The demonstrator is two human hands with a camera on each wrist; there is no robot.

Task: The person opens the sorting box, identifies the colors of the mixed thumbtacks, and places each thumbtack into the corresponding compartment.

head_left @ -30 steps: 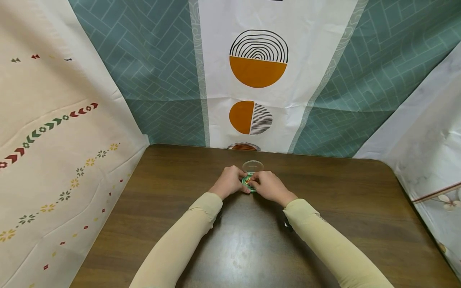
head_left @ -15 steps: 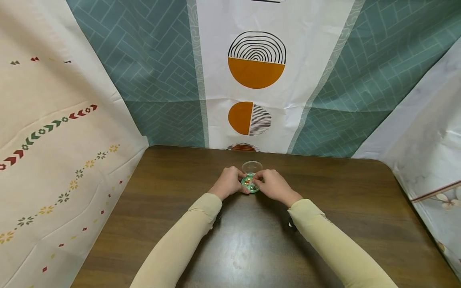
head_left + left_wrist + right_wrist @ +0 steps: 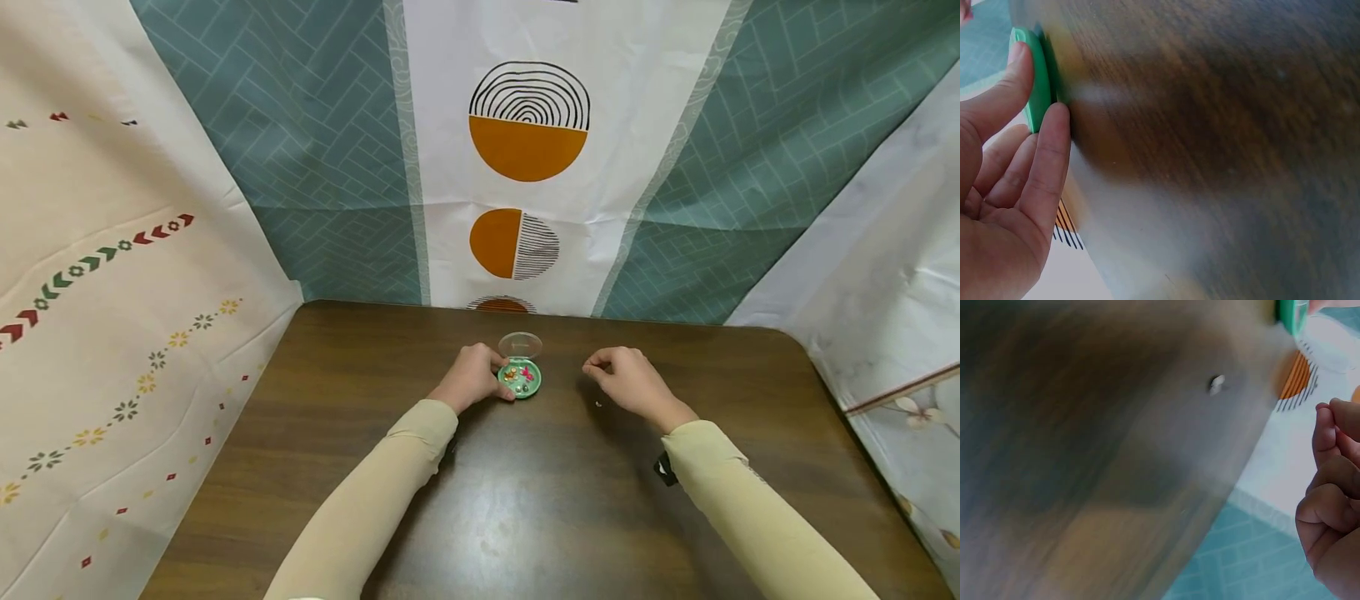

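Observation:
My left hand (image 3: pixel 471 377) grips the left edge of a small round green case (image 3: pixel 537 383), thumb near its front and fingers behind. Its clear lid (image 3: pixel 521 344) stands open at the back. Inside lie tiny pieces: gold-orange ones, pink ones (image 3: pixel 527 374) and pale or silvery ones, too small to name. Off to the right, my right hand (image 3: pixel 630 379) is raised over the table, thumb and forefinger tips together and the other fingers curled. No object shows between those tips. A tiny shiny piece (image 3: pixel 1216 383) appears apart from the right hand, below it in the head view.
The brown wooden table (image 3: pixel 480 483) reaches back to a patterned hanging cloth (image 3: pixel 528 150). A cream cloth (image 3: pixel 150 317) hangs along the left side and a whitish one (image 3: pixel 885 308) along the right.
My right hand has moved from over the case out to the right, uncovering the pieces inside. A tiny shiny piece now shows below it. The left hand keeps its hold on the case.

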